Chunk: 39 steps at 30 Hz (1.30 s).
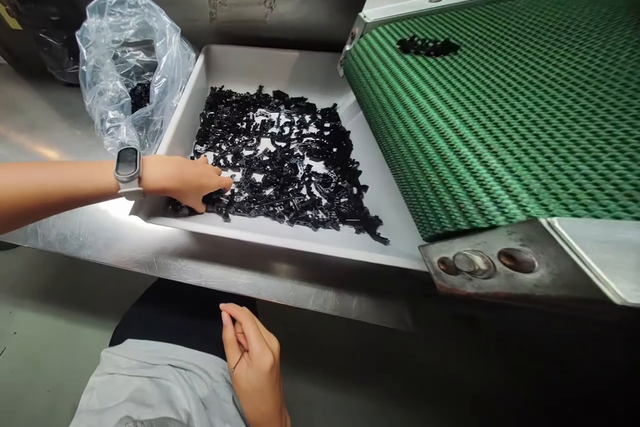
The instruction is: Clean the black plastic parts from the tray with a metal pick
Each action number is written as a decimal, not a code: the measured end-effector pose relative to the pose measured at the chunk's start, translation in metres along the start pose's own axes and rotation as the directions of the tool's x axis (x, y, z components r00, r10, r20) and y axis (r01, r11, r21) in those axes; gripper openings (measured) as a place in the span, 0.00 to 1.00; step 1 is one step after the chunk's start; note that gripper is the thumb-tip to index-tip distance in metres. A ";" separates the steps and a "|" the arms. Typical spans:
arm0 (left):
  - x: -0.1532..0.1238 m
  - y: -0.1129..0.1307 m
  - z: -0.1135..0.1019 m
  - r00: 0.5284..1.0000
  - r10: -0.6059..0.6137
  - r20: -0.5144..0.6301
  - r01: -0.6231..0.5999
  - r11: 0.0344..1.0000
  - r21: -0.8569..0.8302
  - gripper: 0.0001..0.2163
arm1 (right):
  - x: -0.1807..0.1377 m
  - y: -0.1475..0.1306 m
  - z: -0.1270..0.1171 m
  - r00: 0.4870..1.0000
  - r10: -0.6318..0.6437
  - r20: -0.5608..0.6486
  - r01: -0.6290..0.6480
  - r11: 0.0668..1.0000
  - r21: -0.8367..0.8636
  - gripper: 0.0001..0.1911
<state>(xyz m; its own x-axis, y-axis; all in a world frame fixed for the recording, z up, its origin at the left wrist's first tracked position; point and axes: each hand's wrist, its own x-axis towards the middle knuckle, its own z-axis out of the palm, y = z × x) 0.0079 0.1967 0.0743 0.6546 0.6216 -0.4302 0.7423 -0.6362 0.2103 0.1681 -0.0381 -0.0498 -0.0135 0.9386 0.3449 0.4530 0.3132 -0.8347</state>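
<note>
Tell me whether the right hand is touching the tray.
Apart. The head view shows the right hand below the tray, with a strip of the steel bench plainly visible between them.

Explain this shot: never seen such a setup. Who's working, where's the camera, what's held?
There's no robot: these are a person's bare hands, seen by one camera on that person's head, looking forward and down. The left hand, wearing a watch, reaches into a pale tray of small black parts; whether its grip has any is unclear. The right hand, near the lap, is curled closed around a thin dark piece, too small to identify. The tray sits on a metal bench. Left of it is a clear plastic bag with dark contents; right, a green belt carries a black clump.
</note>
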 end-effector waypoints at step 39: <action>-0.020 -0.016 -0.024 0.915 -0.219 -0.339 0.061 0.906 -0.419 0.16 | 0.000 -0.001 0.000 0.999 0.040 0.019 -0.039 0.999 -0.025 0.11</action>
<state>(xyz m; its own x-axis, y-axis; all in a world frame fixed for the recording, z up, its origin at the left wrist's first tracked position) -0.0140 0.2051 0.1005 0.4852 0.8628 -0.1420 0.7723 -0.3468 0.5322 0.1676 -0.0382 -0.0485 -0.0122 0.9529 0.3032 0.4755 0.2723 -0.8365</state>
